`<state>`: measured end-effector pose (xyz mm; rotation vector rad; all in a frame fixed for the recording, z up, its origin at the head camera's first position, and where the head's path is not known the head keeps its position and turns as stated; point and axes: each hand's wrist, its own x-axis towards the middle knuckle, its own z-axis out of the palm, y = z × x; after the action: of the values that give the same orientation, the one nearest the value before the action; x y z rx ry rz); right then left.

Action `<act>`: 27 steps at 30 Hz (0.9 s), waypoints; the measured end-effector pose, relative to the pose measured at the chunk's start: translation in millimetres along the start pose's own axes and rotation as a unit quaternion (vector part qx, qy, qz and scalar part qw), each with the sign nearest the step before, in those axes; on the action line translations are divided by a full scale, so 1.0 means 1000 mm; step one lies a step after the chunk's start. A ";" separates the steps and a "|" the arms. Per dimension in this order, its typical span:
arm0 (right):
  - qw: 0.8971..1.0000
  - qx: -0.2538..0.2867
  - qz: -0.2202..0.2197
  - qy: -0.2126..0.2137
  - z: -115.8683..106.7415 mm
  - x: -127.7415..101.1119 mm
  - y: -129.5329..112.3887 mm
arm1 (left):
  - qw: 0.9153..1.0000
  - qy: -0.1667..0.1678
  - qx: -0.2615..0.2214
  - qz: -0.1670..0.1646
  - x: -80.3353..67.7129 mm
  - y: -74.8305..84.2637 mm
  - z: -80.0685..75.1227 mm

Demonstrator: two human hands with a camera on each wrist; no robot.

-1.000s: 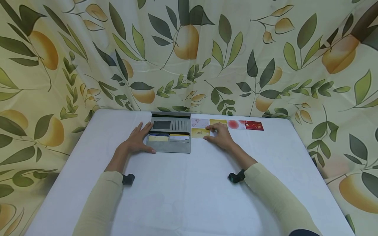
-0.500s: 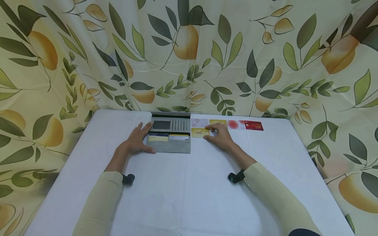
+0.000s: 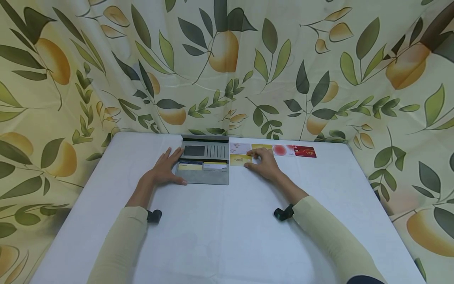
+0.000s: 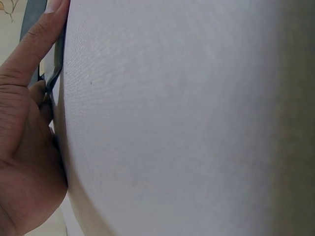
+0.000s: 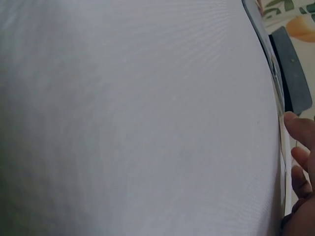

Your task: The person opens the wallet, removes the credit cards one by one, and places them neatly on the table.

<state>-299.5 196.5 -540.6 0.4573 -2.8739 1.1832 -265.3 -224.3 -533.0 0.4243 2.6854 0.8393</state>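
A grey wallet (image 3: 203,177) lies unfolded at the table's far side, with a dark window panel, a row of slits and two cards (image 3: 214,166) tucked in its lower pocket. My left hand (image 3: 164,167) rests on its left edge with fingers spread, the thumb at the bottom corner. Just right of the wallet lies a gold card (image 3: 238,159). My right hand (image 3: 264,163) pinches that card's right end, thumb at its near edge and index finger at its far edge. In the right wrist view, the thumb (image 5: 298,129) extends toward the card and the other fingers bend.
Behind the gold card runs a row of cards: a pale floral one (image 3: 240,148), a second gold one (image 3: 262,146) partly under the right hand, a white one with a pink circle (image 3: 283,150), and a red VIP card (image 3: 305,151). A leaf-patterned curtain (image 3: 198,86) hangs beyond the white table (image 3: 213,228).
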 end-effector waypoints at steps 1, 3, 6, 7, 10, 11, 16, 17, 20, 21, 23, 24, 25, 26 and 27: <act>1.000 0.001 0.000 0.002 0.000 0.000 0.000 | 1.000 0.001 0.001 0.000 0.000 0.000 0.000; 1.000 0.006 -0.004 0.008 0.001 0.000 -0.002 | 1.000 0.001 0.001 -0.001 -0.001 0.001 0.000; 1.000 0.013 -0.012 0.014 0.003 0.001 -0.006 | 1.000 0.002 -0.003 -0.001 -0.001 0.002 -0.001; 1.000 0.015 -0.013 0.014 0.005 0.001 -0.007 | 1.000 0.002 -0.004 -0.001 -0.001 0.002 -0.001; 1.000 0.025 -0.012 0.014 0.009 0.003 -0.013 | 1.000 0.001 0.000 -0.001 0.000 -0.001 0.001; 1.000 0.025 -0.012 0.014 0.011 0.003 -0.014 | 1.000 0.001 0.001 -0.001 0.001 -0.002 0.002; 0.999 0.041 -0.011 0.010 0.019 0.006 -0.023 | 1.000 0.007 -0.004 0.003 0.004 -0.009 0.006; 0.999 0.048 -0.011 0.008 0.021 0.006 -0.025 | 1.000 0.007 -0.004 0.004 0.004 -0.009 0.006; 0.998 0.063 -0.015 0.002 0.025 0.007 -0.030 | 1.000 0.005 -0.001 0.001 0.005 -0.010 0.007; 0.998 0.063 -0.016 0.000 0.027 0.008 -0.031 | 1.000 0.004 0.001 0.000 0.005 -0.009 0.007; 0.998 0.062 -0.018 -0.007 0.031 0.009 -0.035 | 1.000 0.003 -0.003 0.001 0.003 -0.006 0.004; 0.998 0.059 -0.021 -0.010 0.033 0.010 -0.036 | 1.000 0.002 -0.004 0.000 0.002 -0.004 0.003; 0.998 0.055 -0.022 -0.013 0.035 0.011 -0.038 | 1.000 0.001 -0.005 0.000 0.001 -0.002 0.002; 0.998 0.051 -0.025 -0.017 0.037 0.012 -0.039 | 1.000 0.001 -0.005 0.002 0.000 -0.001 0.001; 0.998 0.051 -0.027 -0.021 0.039 0.012 -0.041 | 1.000 0.002 -0.004 0.002 -0.001 0.000 0.001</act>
<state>-295.9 138.5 -538.5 0.5656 -2.8265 1.3313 -263.8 -224.4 -533.1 0.4267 2.6840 0.8527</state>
